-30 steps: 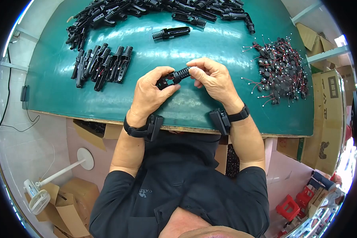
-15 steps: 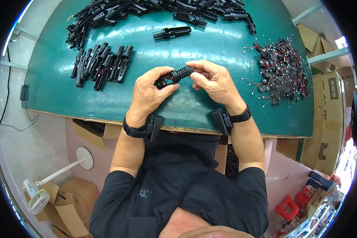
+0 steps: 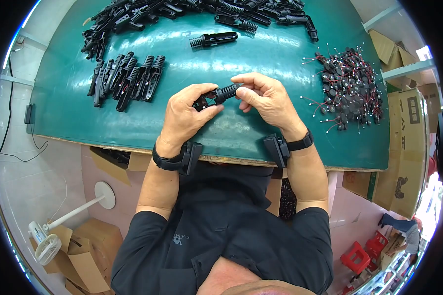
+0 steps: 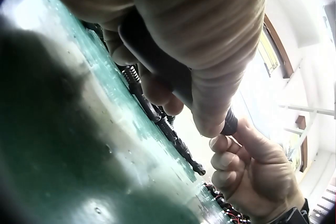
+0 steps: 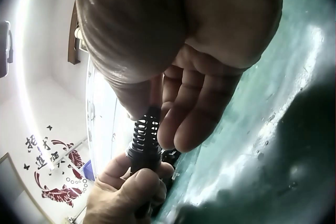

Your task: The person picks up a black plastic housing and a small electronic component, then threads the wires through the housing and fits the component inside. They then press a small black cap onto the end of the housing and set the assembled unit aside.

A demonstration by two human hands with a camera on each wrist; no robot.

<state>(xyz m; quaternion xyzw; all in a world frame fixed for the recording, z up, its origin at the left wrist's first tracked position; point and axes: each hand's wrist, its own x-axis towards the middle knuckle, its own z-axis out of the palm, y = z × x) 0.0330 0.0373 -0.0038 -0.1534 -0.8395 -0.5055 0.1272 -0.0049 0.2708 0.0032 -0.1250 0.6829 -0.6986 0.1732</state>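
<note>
My left hand [image 3: 184,110] grips the wider, open-sided body of a black plastic housing [image 3: 226,93] between thumb and fingers, above the table's near half. The housing's slotted, ribbed end [image 5: 145,132] points toward my right hand [image 3: 267,100]. There the right thumb and index finger pinch its tip, hiding the very end; the other fingers curl loosely below. In the left wrist view the smooth dark back of the housing [image 4: 157,58] lies across the left palm. Bits of red show inside the body in the head view.
On the green table [image 3: 261,54], a group of similar housings [image 3: 128,81] lies left, and one single housing [image 3: 213,40] lies ahead. A large heap of housings [image 3: 128,19] fills the far edge. Round black parts with red wires [image 3: 349,88] are piled right. Cardboard boxes [image 3: 403,147] stand beyond.
The housing turns slightly in my hands, and the right thumb has shifted a little over its ribbed tip. At the lower right, a person in the background has moved further into view.
</note>
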